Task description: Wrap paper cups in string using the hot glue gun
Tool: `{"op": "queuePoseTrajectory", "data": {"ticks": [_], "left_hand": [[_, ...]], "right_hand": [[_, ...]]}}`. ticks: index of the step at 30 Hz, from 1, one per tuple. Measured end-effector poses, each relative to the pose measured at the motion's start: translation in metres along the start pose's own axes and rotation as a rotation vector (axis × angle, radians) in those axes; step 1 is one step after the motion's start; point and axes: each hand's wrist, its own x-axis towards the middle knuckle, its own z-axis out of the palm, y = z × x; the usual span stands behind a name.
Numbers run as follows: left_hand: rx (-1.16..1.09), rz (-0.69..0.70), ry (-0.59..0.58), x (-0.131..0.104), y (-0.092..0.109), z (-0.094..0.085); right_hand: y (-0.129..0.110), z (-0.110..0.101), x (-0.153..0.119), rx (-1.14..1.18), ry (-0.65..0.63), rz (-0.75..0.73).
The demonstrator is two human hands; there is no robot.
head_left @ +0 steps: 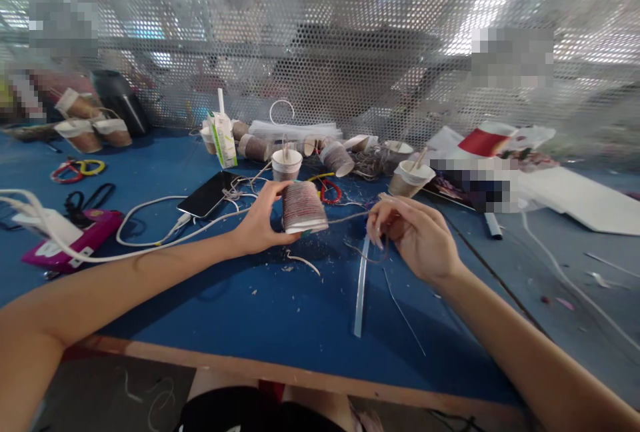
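Observation:
My left hand grips a cup wound with brownish-red cord, its white rim facing down and tilted. From the cup a strand of cord stretches right to my right hand, whose fingers are pinched on it. The loose tail of the cord curls below those fingers. Under my right hand a clear flat strip lies on the blue table. A short pale piece of cord rests below the cup, and a thin strand lies right of the strip.
Behind the hands stand a white-rimmed cup, another cup and a drink carton. At left are a phone, white cables, a purple power strip and scissors. A perforated metal screen rises behind the table.

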Motion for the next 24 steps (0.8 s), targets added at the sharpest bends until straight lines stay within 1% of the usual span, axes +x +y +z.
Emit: {"op": "queuePoseTrajectory", "data": {"ticks": [3,5,8,10,12,13,14,16,18,20,22,24], "left_hand": [[-0.036,0.0,-0.021,0.0,-0.001,0.0],[-0.064,0.007,-0.032,0.0,-0.002,-0.001],[-0.102,-0.015,-0.023,0.0,-0.002,-0.001],[-0.114,-0.047,-0.021,0.0,-0.002,-0.002],[-0.104,-0.069,-0.027,0.0,-0.001,-0.002],[-0.09,-0.076,-0.032,0.0,0.0,-0.003],[-0.072,-0.08,-0.04,0.0,0.001,-0.003],[-0.03,-0.074,-0.062,0.001,0.002,-0.004],[0.008,-0.054,-0.079,0.002,0.003,-0.004],[0.032,-0.03,-0.081,0.003,0.003,-0.005],[0.044,-0.022,-0.07,0.003,0.003,-0.004],[0.048,-0.019,-0.063,0.003,0.002,-0.004]], "right_hand": [[0.006,-0.003,0.003,-0.091,0.08,0.042],[0.008,-0.006,0.005,-0.151,0.106,0.075],[0.01,-0.01,0.005,-0.345,0.137,0.089],[0.01,-0.012,0.003,-0.58,0.217,0.01],[0.01,-0.013,0.001,-0.795,0.29,-0.135],[0.01,-0.013,0.0,-0.851,0.296,-0.204],[0.009,-0.012,-0.002,-0.855,0.276,-0.262],[0.009,-0.007,-0.006,-0.73,0.165,-0.314],[0.009,0.0,-0.01,-0.549,0.01,-0.287],[0.009,0.008,-0.014,-0.426,-0.147,-0.228],[0.009,0.014,-0.017,-0.391,-0.278,-0.18],[0.01,0.018,-0.018,-0.404,-0.379,-0.148]]}}
